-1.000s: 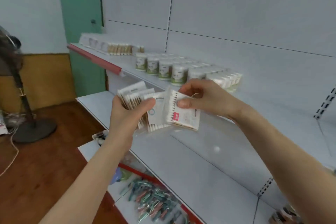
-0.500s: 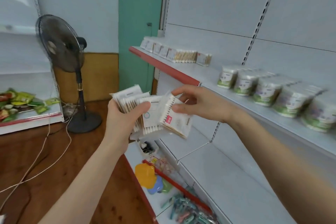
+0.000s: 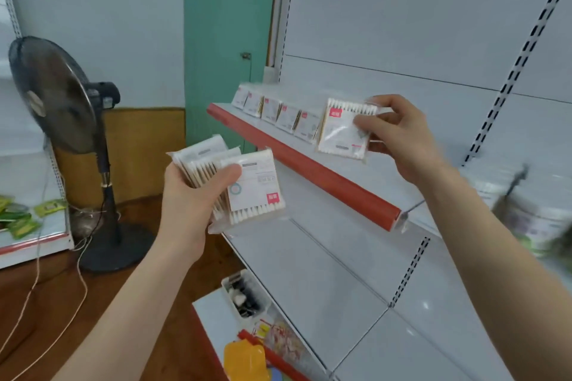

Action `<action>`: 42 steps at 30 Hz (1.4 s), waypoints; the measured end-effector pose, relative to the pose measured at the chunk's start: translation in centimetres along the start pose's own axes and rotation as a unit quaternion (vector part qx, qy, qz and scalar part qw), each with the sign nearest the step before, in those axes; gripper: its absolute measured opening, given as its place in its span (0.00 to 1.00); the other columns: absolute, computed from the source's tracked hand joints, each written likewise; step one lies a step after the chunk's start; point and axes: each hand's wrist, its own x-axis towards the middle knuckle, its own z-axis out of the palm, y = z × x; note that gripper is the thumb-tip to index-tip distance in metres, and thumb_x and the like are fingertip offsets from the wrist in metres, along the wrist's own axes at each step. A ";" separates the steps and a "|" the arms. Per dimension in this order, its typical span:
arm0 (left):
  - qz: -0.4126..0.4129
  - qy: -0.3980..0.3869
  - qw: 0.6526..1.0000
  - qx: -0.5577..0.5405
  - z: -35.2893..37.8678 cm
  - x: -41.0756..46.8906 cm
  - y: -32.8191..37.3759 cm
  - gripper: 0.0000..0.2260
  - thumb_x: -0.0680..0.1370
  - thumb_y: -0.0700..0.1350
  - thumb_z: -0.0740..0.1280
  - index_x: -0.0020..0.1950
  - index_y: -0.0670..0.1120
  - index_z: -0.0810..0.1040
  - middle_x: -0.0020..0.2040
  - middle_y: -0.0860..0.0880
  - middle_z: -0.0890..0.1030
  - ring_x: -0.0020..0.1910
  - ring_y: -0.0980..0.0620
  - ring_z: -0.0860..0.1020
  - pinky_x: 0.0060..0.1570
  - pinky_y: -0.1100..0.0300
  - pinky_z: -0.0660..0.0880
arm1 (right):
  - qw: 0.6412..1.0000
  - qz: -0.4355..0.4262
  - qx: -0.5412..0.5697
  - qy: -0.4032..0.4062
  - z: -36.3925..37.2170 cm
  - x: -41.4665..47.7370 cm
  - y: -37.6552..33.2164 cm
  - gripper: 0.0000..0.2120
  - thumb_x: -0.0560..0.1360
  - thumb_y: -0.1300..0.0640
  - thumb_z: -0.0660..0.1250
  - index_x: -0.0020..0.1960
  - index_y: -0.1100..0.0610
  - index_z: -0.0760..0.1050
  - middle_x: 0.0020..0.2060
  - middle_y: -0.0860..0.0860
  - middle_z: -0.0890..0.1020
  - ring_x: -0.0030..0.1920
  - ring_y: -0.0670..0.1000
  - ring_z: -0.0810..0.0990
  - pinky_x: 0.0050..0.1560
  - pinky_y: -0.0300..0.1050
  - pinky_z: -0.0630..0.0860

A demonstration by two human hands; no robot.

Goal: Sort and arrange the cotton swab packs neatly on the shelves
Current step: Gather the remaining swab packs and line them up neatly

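My left hand [image 3: 193, 195] grips a fanned stack of flat cotton swab packs [image 3: 257, 185], thumb pressed across the front one. My right hand [image 3: 402, 136] pinches a single swab pack [image 3: 340, 133] with a red label, holding it upright just above the upper shelf [image 3: 303, 161]. That pack sits at the right end of a row of several matching packs [image 3: 275, 110] standing along the shelf's back. The shelf has a red front strip.
Blurred round swab tubs [image 3: 532, 219] stand further right on the same shelf. A bare white shelf [image 3: 325, 263] lies below. Lower down are a small bin [image 3: 244, 294] and a yellow item [image 3: 244, 359]. A black standing fan [image 3: 62, 96] is on the left floor.
My right hand has pulled one pack away from the left hand's stack and carried it up and right to the end of the shelf row. My view has swung left.
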 end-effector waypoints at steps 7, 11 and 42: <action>-0.016 -0.029 0.999 -0.013 0.4 10.6 -1.6 0.25 0.68 0.40 0.72 0.63 0.46 0.70 0.54 0.50 0.82 0.47 0.52 0.83 0.45 0.51 0.81 | 0.984 -0.013 -0.121 0.129 0.3 9.4 3.7 0.12 0.71 0.67 0.67 0.50 0.55 0.70 0.36 0.53 0.78 0.31 0.44 0.78 0.36 0.40 0.77; -0.045 -0.063 0.997 -0.029 0.7 17.4 -2.9 0.25 0.69 0.40 0.72 0.65 0.47 0.70 0.54 0.51 0.82 0.47 0.52 0.83 0.47 0.50 0.80 | 0.958 0.025 -0.191 0.211 -1.3 13.8 6.2 0.12 0.71 0.67 0.67 0.52 0.57 0.71 0.40 0.56 0.77 0.41 0.54 0.79 0.45 0.51 0.78; -0.072 -0.228 0.970 -0.052 5.6 30.2 -6.4 0.34 0.58 0.44 0.77 0.62 0.45 0.71 0.54 0.47 0.82 0.50 0.49 0.82 0.50 0.47 0.79 | 0.846 0.202 -0.435 0.232 -1.6 22.8 15.6 0.15 0.73 0.63 0.66 0.59 0.63 0.71 0.54 0.63 0.77 0.46 0.57 0.76 0.49 0.51 0.75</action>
